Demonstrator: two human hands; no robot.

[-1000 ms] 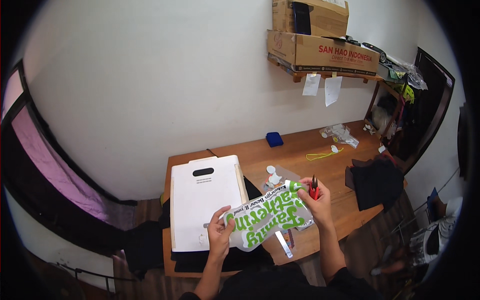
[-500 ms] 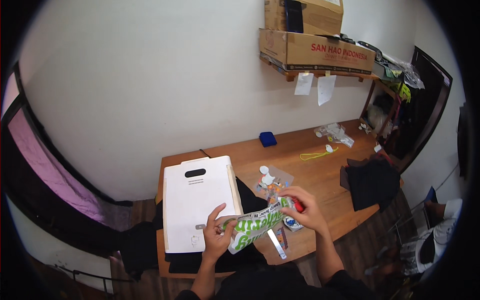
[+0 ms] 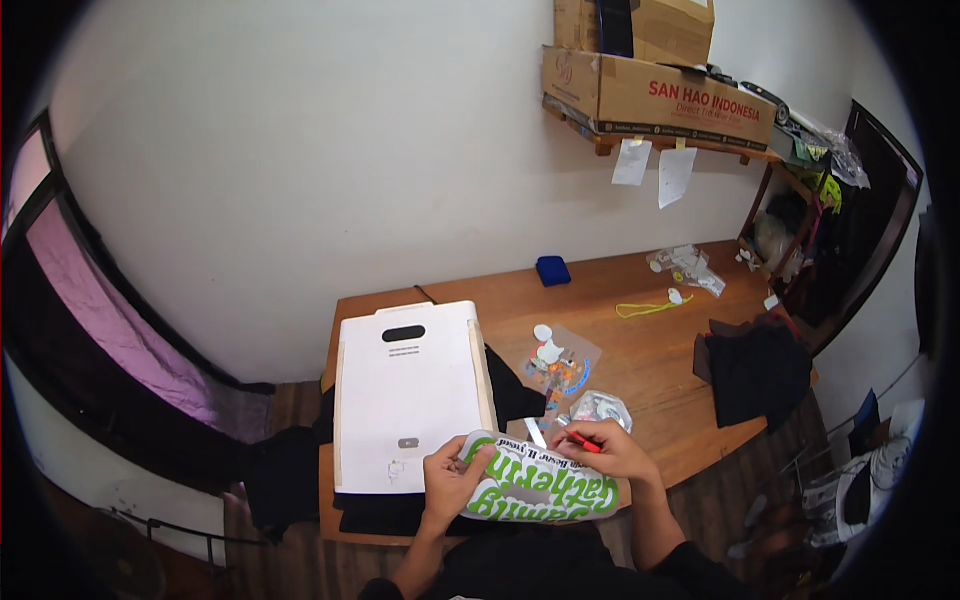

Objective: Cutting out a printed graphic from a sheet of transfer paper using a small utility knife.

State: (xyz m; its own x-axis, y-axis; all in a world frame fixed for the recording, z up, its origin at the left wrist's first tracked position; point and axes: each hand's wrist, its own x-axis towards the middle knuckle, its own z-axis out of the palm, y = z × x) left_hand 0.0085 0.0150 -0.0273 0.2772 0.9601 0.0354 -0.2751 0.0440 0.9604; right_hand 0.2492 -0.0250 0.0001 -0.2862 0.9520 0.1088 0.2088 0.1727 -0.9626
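A plain white wall point(image 3: 300, 150) backs a brown wooden counter point(image 3: 650, 370), and on the far left a dark-framed window point(image 3: 110, 310) shows a pinkish pane. At the counter's left end lies a flat white case point(image 3: 410, 390) with a dark slot near its top edge, dark fabric point(image 3: 400, 518) showing beneath it. Just right of the case's lower corner, the left hand point(image 3: 455, 478) pinches one end of a printed sheet point(image 3: 545, 485), which bears large green lettering and is held near the counter's front edge. Beyond the sheet, a clear film point(image 3: 590, 352) with small coloured prints lies flat, and a blue pouch point(image 3: 553, 271) sits farther back by the wall. The right hand point(image 3: 610, 450) is closed around a red tool point(image 3: 583, 443) at the sheet's upper edge; whether its tip touches the sheet is hard to make out. Crumpled clear plastic point(image 3: 600, 405) lies just behind this hand. Farther right are a yellow-green cord point(image 3: 645, 309), a cardboard box point(image 3: 690, 105) on a wall shelf, clear packets point(image 3: 690, 268) and a heap of black cloth point(image 3: 755, 370).
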